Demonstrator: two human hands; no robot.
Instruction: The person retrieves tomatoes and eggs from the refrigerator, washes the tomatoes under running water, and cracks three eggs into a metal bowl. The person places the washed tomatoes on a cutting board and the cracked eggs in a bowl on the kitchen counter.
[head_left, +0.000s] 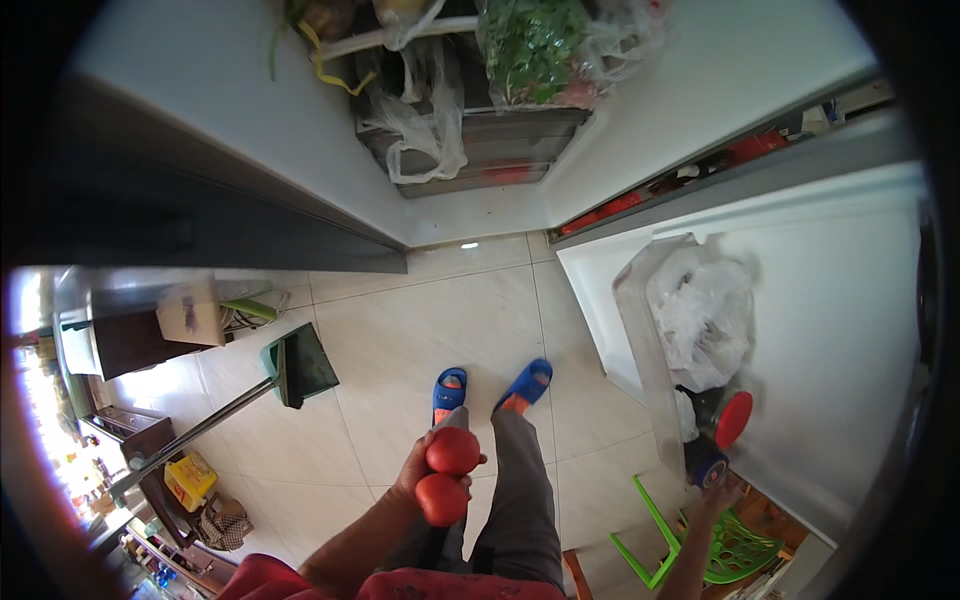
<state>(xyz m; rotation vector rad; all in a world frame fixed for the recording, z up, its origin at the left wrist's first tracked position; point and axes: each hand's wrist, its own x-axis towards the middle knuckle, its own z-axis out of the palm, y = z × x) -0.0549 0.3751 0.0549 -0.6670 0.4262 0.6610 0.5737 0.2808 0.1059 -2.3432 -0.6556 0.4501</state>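
Observation:
Two red tomatoes, one (453, 450) in front of the other (442, 499), rest in my left hand (414, 469), its fingers curled round them. At the lower right my right hand (721, 496) is at the edge of the open refrigerator door (825, 315), beside a jar with a dark blue lid (711, 472); whether it grips anything is unclear. The door's clear bin (637, 322) also holds white plastic bags (701, 319) and a jar with a red lid (733, 420). Ahead, bagged leafy greens (532, 49) lie above a clear drawer (502, 142) inside the refrigerator.
A green dustpan (304, 367) with a long handle stands on the tiled floor (420, 322) at left. A green plastic chair (739, 547) is below the door at lower right. The other refrigerator door (225, 202) stands open at left. A yellow container (190, 480) is at far left.

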